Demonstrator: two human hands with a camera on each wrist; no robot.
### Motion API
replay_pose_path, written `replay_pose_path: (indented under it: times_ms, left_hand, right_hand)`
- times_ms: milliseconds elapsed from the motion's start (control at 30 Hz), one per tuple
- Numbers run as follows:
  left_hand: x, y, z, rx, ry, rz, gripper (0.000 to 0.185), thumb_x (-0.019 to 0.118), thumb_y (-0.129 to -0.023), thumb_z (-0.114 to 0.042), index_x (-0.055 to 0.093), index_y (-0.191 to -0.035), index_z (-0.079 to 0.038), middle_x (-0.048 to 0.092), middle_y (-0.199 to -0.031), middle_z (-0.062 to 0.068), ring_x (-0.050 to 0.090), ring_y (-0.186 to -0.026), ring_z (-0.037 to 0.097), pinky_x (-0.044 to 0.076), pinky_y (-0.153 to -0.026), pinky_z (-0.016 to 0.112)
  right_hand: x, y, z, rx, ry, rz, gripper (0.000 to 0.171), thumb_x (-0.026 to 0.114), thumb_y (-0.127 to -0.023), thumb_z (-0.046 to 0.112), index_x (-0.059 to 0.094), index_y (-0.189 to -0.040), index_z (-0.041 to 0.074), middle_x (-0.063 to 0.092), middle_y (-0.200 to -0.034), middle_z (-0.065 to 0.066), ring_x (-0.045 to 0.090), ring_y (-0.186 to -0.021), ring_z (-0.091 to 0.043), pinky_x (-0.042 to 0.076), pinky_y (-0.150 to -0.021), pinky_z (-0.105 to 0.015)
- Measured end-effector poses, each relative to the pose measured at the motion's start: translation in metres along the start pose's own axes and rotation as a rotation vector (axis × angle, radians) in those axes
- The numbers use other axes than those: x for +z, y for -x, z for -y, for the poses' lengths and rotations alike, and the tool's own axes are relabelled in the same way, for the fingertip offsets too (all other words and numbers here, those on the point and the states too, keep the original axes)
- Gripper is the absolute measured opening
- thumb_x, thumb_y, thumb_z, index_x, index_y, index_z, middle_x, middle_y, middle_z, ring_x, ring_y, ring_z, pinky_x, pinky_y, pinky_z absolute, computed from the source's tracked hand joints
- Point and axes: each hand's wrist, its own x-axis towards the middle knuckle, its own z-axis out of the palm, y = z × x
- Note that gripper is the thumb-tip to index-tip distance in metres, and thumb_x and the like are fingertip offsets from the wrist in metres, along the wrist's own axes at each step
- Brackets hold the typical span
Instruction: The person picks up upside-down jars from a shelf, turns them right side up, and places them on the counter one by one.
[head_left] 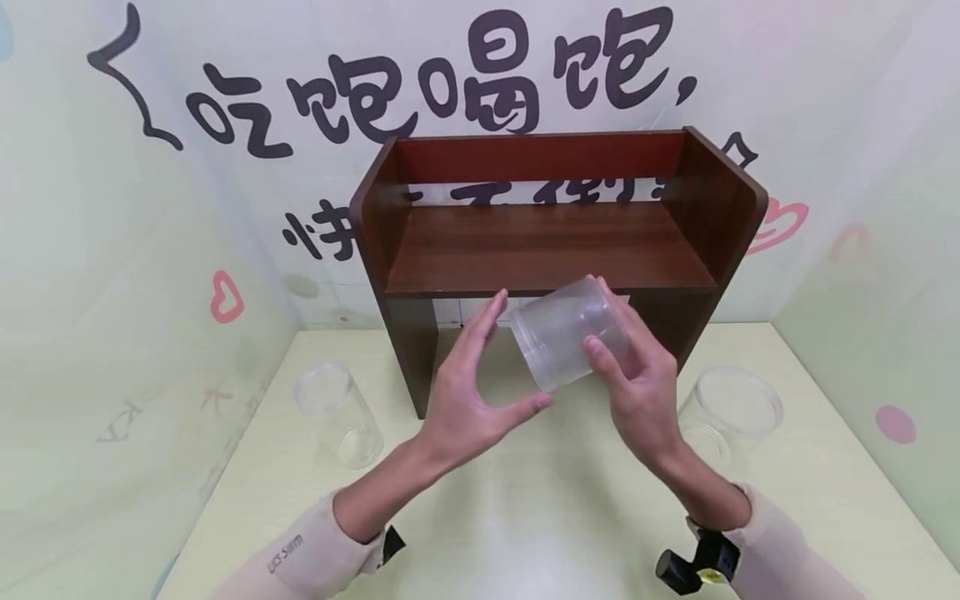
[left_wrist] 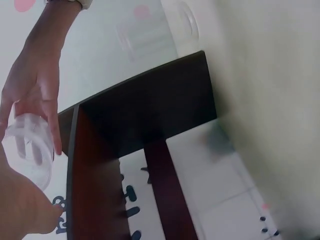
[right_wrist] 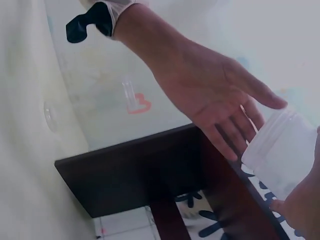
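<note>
My right hand [head_left: 645, 392] grips a clear plastic jar [head_left: 566, 333] by its side and one end, thumb in front and fingers behind. The jar is held tilted in the air in front of the shelf, its ridged rim end turned to the left. Across from that rim, my left hand [head_left: 468, 392] is spread wide, thumb low and fingers raised, holding nothing. In the left wrist view the jar [left_wrist: 32, 150] shows between both hands. The right wrist view has the jar [right_wrist: 282, 150] beside the left hand [right_wrist: 215, 95], whose fingers are stretched out.
A dark brown wooden shelf unit [head_left: 551, 250] stands at the back of the pale table [head_left: 517, 517]. One clear jar [head_left: 348, 408] is on the table at left, another clear jar [head_left: 735, 400] at right behind my forearm. A printed cloth backdrop [head_left: 135, 250] encloses the table.
</note>
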Motion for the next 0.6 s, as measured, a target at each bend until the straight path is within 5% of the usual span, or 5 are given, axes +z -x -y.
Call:
replay_pose_path:
  times_ms: [333, 600]
  left_hand:
    - [0.017, 0.01, 0.005, -0.014, 0.097, -0.072, 0.109, 0.097, -0.073, -0.009, 0.036, -0.163, -0.005, 0.049, -0.158, 0.013, 0.053, -0.141, 0.029, 0.054, -0.107, 0.036]
    - [0.011, 0.013, 0.009, -0.037, 0.054, -0.03, 0.103, 0.097, -0.074, -0.014, 0.041, -0.161, -0.008, 0.053, -0.154, 0.013, 0.059, -0.135, 0.03, 0.056, -0.103, 0.037]
  right_hand:
    - [0.015, 0.02, -0.01, 0.151, -0.057, -0.048, 0.053, 0.059, -0.103, 0.005, 0.058, -0.154, 0.019, 0.069, -0.13, -0.003, 0.065, -0.106, -0.023, 0.058, -0.086, -0.022]
    - [0.01, 0.03, -0.018, 0.202, -0.024, 0.03, 0.054, 0.058, -0.105, 0.007, 0.052, -0.158, 0.017, 0.065, -0.138, -0.01, 0.064, -0.111, -0.021, 0.058, -0.092, -0.021]
